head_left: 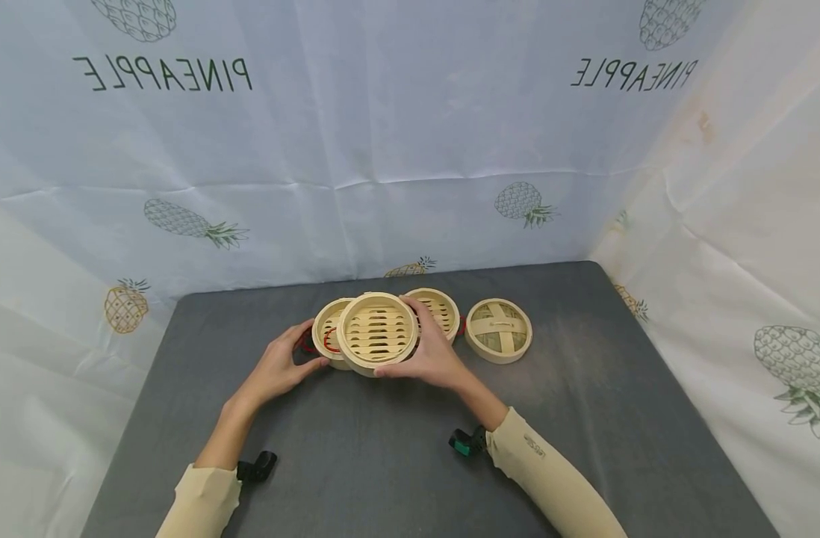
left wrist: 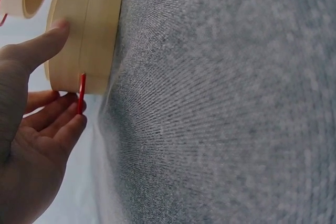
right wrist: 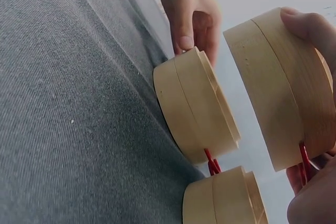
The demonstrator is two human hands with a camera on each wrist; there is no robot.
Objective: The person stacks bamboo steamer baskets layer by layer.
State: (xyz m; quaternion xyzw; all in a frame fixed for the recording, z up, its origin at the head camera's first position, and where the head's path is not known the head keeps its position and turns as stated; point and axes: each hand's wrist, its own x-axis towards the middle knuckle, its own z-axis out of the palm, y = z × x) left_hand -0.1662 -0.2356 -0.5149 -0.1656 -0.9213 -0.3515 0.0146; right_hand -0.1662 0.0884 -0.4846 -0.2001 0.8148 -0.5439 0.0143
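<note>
The right hand (head_left: 432,350) grips a bamboo steamer tier (head_left: 377,332) by its rim, thumb and fingers curled around the wall, holding it lifted and tilted above a second tier (head_left: 327,329) that stands on the grey tabletop (head_left: 383,463). The left hand (head_left: 279,366) steadies that lower tier, thumb against its wall and fingers loosely curled at its red loop handle (left wrist: 81,93). In the right wrist view the two tiers are apart, not yet seated together. A third tier (head_left: 440,309) stands just behind, and a woven lid (head_left: 498,329) lies to the right, apart from the rest.

Risks, as a judgement: the held tier sits off-centre and tilted, so lowered as is, its edge could catch the lower rim, slide off, or push that tier across the tabletop. The left fingers near the rim could be pinched.
</note>
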